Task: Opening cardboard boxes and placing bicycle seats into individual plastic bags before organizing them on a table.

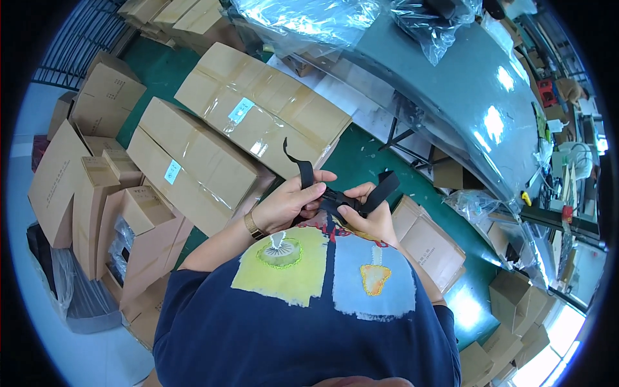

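A black strap (305, 173) with what looks like a dark plastic buckle (333, 200) is held in front of my chest. My left hand (287, 205) pinches its left part between thumb and fingers, and a thin loose end curls up beyond them. On the other side, my right hand (373, 218) closes its thumb and fingers on the buckle's right part. A wider black strap piece (382, 192) stands up in a fold beside that hand. My fingers partly cover the buckle, so I cannot tell whether its halves are joined.
Two long taped cartons (258, 103) lie ahead and to the left on the green floor. Opened boxes (147, 206) crowd the left side. At the right stands a large grey-topped table (445, 84) with clear plastic wrap (438, 26). Flattened cardboard (427, 245) lies near my right arm.
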A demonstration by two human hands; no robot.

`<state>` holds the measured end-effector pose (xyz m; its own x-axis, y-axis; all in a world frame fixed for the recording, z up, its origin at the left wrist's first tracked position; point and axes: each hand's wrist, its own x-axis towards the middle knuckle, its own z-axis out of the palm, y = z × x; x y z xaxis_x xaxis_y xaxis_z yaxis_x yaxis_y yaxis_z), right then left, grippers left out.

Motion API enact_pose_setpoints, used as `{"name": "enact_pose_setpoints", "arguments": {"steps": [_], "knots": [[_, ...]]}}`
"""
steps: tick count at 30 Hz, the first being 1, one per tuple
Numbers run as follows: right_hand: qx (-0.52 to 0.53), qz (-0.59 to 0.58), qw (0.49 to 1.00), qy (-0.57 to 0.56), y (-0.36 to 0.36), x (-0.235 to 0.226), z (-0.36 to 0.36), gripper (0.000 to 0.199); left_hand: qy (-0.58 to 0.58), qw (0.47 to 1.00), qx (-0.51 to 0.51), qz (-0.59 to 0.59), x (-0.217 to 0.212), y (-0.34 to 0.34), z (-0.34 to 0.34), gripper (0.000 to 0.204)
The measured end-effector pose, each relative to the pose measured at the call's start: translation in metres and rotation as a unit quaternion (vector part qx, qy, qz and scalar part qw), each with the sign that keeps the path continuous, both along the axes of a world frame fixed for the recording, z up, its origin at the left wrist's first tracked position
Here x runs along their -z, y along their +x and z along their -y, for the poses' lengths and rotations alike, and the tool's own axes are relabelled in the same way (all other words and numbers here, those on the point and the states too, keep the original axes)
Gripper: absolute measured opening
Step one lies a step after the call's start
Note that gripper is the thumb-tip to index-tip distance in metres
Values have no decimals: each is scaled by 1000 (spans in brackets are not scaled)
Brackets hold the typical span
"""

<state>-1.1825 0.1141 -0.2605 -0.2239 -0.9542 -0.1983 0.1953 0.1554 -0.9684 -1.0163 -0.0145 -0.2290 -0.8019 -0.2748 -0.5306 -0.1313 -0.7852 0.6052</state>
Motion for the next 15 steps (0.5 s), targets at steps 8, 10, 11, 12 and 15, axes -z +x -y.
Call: {"name": "enact_pose_setpoints", "arguments": {"steps": [8, 10, 11, 12, 15], "knots": [[-49, -34, 998, 6, -5, 6, 0, 31, -241, 966, 59, -73, 18, 2, -13, 46], [-71, -91, 993, -5, -7, 5, -1, 31, -268, 952, 124, -87, 19, -2, -16, 58], [-89, -122, 988, -12, -9, 1, -2, 31, -310, 935, 127, -115, 26, -4, -19, 61], [-118, -127, 985, -19, -11, 5, -4, 33, -266, 945, 153, -118, 21, -6, -21, 65], [-127, -59, 990, -2, -12, 6, -9, 36, -246, 945, 173, -129, 5, -11, -27, 71]]}}
